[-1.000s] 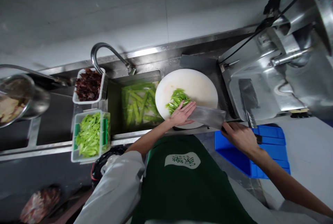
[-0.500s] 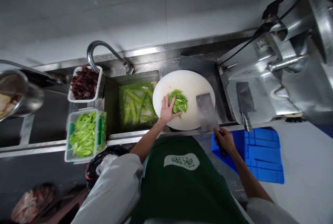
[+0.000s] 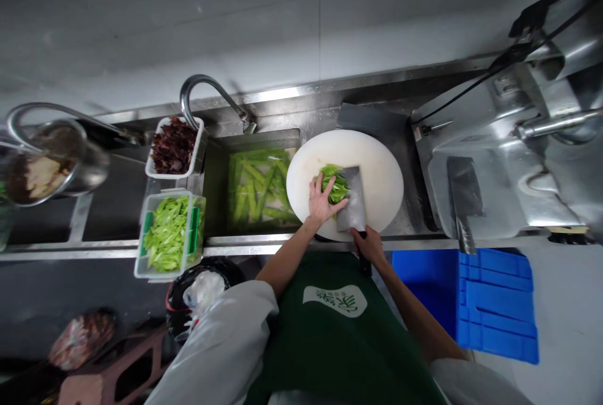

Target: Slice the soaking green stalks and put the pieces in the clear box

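Observation:
On the round white cutting board (image 3: 384,185) lies a small heap of sliced green vegetable (image 3: 333,180). My left hand (image 3: 321,203) rests against the heap's near left side, its fingers spread. A cleaver (image 3: 352,198) is gripped by its black handle in my right hand (image 3: 369,245). Its broad blade lies low over the board, at the heap's right edge and partly covering it. Whether the blade is under any slices I cannot tell.
Green stalks (image 3: 261,188) soak in the sink left of the board. Farther left stand a tub of green slices (image 3: 167,235) and a tub of dark red pieces (image 3: 173,147). A second cleaver (image 3: 464,194) lies on the right, above a blue crate (image 3: 494,304).
My right hand has brought the cleaver leftward across the board, up to the sliced vegetable. My left hand stays at the heap. The whole view has shifted slightly.

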Motion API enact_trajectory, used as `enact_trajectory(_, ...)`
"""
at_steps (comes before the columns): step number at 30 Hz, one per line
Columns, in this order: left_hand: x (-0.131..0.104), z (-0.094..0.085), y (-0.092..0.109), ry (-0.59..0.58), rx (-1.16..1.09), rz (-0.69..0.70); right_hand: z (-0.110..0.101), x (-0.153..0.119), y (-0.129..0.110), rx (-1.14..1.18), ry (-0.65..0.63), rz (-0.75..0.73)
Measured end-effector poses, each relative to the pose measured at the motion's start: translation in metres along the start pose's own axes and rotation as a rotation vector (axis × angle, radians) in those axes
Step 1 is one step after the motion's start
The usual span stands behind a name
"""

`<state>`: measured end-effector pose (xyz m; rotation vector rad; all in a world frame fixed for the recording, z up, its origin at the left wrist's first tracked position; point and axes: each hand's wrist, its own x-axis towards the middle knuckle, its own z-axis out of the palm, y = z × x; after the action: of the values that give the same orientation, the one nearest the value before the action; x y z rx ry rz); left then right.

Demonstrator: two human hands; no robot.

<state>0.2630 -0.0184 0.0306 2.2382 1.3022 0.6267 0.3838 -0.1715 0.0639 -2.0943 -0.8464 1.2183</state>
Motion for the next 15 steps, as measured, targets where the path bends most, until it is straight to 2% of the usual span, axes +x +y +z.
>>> enact_trajectory(6, 0.003, 0.012, 0.020, 0.062, -0.026, 0.041, 0.019, -0.004, -0.009, 0.088, -0.066, -0.033)
enact_trajectory(11, 0.005, 0.015, 0.042, 0.048, -0.064, 0.062, 0.013, -0.010, -0.006, 0.184, -0.026, -0.024)
enact_trajectory(15, 0.009, 0.010, 0.062, 0.047, -0.090, 0.137, 0.004, -0.018, -0.003, 0.174, 0.015, -0.019)
